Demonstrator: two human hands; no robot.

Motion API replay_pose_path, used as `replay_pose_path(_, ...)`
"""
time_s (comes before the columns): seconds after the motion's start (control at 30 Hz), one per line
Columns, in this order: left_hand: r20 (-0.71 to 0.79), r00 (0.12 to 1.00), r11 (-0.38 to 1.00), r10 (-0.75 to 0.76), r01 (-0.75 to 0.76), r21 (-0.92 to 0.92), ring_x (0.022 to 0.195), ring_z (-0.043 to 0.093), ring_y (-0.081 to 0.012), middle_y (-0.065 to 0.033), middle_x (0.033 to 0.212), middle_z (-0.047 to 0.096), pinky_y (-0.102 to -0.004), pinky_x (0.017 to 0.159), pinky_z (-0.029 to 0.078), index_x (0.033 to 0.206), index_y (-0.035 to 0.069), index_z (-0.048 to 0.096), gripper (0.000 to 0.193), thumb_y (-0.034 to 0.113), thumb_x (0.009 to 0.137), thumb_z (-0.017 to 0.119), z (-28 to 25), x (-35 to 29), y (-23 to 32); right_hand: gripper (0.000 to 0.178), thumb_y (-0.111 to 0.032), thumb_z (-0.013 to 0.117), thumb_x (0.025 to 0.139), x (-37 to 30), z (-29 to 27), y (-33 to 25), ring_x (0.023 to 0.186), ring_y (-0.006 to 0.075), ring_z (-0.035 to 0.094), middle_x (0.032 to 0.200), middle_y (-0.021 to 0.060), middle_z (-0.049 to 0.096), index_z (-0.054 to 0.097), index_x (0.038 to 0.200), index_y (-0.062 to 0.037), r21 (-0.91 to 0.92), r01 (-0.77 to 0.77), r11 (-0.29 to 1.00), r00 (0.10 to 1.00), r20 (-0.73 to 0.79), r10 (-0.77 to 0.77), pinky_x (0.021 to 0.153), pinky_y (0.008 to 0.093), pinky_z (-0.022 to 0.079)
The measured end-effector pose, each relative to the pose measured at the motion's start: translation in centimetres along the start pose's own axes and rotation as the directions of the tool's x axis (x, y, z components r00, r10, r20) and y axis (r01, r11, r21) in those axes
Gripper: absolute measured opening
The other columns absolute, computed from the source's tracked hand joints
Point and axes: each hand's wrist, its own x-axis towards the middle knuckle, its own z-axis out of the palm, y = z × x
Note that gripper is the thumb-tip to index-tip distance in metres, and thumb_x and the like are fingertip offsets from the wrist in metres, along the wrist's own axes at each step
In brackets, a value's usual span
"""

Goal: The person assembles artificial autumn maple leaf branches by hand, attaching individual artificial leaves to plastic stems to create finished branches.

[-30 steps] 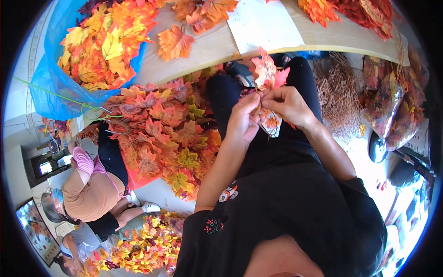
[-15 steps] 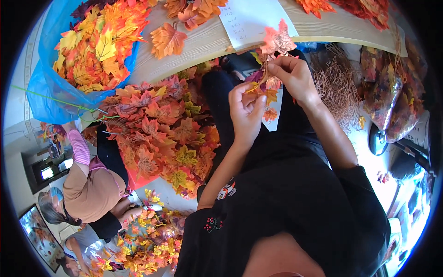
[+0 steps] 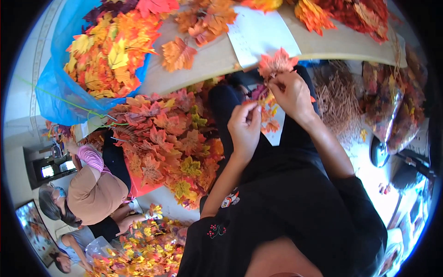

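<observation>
Above the lap, the right hand [image 3: 291, 94] pinches a pink-orange fabric maple leaf [image 3: 277, 63] while the left hand [image 3: 244, 127] pinches a small leafy sprig [image 3: 267, 113]; assembly looks barely begun, with a large heap of loose orange leaves [image 3: 161, 138] unused.

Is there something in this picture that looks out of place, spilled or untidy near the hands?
Yes. Orange and red artificial maple leaves lie heaped on the floor below the pale wooden table, beside the person's knees. One loose orange leaf sits alone on the tabletop. The left hand and right hand hold a small leaf cluster.
</observation>
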Motion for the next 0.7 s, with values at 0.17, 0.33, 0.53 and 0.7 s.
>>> replay_pose_path(0.17,0.497,0.720,0.566,-0.485,0.691,-0.450,0.057,0.059,-0.0122,-0.0063,0.074,0.059,-0.0229,0.052,0.052,0.095,-0.002,0.054,0.020,0.015,0.086,0.057,-0.5,0.4,0.7,0.007,-0.011,0.062,0.073,1.0,0.3,-0.2,0.078,0.0273,0.057,0.079,0.0110,0.061,0.065,0.076,-0.0056,-0.255,0.230,0.939,0.960,0.220,-0.175,0.069,0.0391,0.046)
replay_pose_path(0.33,0.520,0.682,0.376,-0.513,0.724,-0.578,0.065,0.060,-0.0122,-0.0049,0.081,0.060,-0.0245,0.062,0.055,0.094,0.003,0.055,0.012,0.012,0.087,0.055,-2.1,0.3,-1.7,0.010,-0.015,0.060,0.074,5.8,-0.5,-5.9,0.066,0.0318,0.057,0.067,0.0143,0.059,0.063,0.074,-0.0048,0.022,0.390,0.920,0.900,0.201,-0.386,0.061,0.0415,0.047)
replay_pose_path(0.53,0.475,0.682,0.335,-0.556,0.707,-0.623,0.071,0.059,-0.0122,-0.0033,0.081,0.057,-0.0276,0.067,0.055,0.094,0.004,0.055,0.012,0.014,0.087,0.055,-1.9,-0.2,-2.7,0.014,-0.020,0.059,0.075,18.2,3.1,-6.8,0.073,0.0289,0.062,0.076,0.0129,0.064,0.067,0.083,-0.0113,-0.066,0.302,0.951,0.951,-0.045,-0.305,0.066,0.0393,0.049)
replay_pose_path(0.7,0.385,0.724,0.421,-0.572,0.662,-0.620,0.073,0.057,-0.0137,-0.0038,0.079,0.056,-0.0308,0.071,0.054,0.092,0.004,0.056,0.013,0.015,0.085,0.058,-2.2,-0.7,-2.6,0.017,-0.024,0.061,0.075,20.2,5.7,-7.0,0.078,0.0291,0.062,0.081,0.0115,0.065,0.068,0.088,-0.0155,-0.099,0.320,0.942,0.947,0.001,-0.322,0.073,0.0401,0.048)
